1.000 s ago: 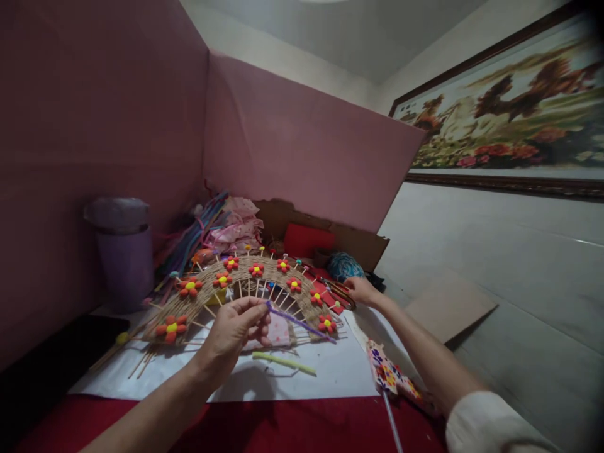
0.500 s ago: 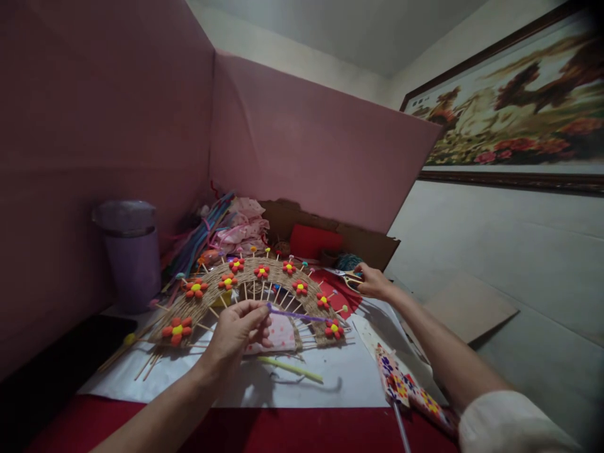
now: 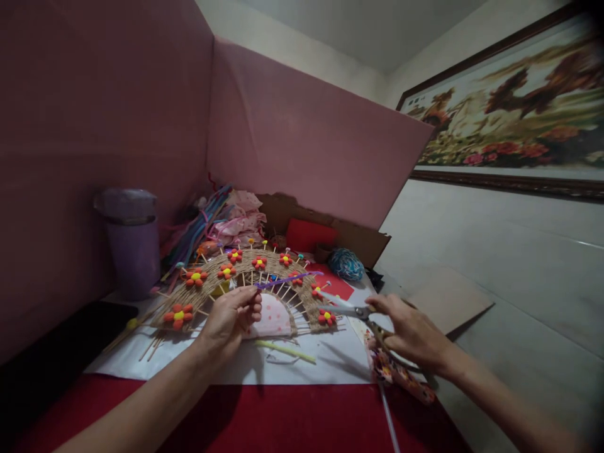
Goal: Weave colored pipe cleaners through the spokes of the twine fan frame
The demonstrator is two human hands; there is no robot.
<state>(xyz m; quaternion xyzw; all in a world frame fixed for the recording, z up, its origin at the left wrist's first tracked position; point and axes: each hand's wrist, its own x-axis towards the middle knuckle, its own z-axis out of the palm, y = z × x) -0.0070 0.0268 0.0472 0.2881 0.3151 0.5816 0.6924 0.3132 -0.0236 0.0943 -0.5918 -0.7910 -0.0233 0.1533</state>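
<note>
My left hand [image 3: 230, 319] pinches one end of a purple pipe cleaner [image 3: 282, 280], which slants up to the right over a woven jute arch [image 3: 212, 275] set with red and yellow flowers and wooden sticks. My right hand [image 3: 411, 332] grips a pair of scissors [image 3: 352, 311], whose blades point left toward the arch's right end. A green pipe cleaner [image 3: 284, 350] lies on the white sheet [image 3: 330, 365] below the arch.
A purple lidded container [image 3: 132, 242] stands at the left by the pink board wall. Pipe cleaners, pink fabric [image 3: 240, 217], a red block [image 3: 306, 235] and a blue yarn ball [image 3: 346, 263] sit behind the arch. A patterned paper fan [image 3: 401, 372] lies under my right hand.
My right hand picked up the scissors near the yarn ball and brought them down toward me. My left hand tilted the purple pipe cleaner upward.
</note>
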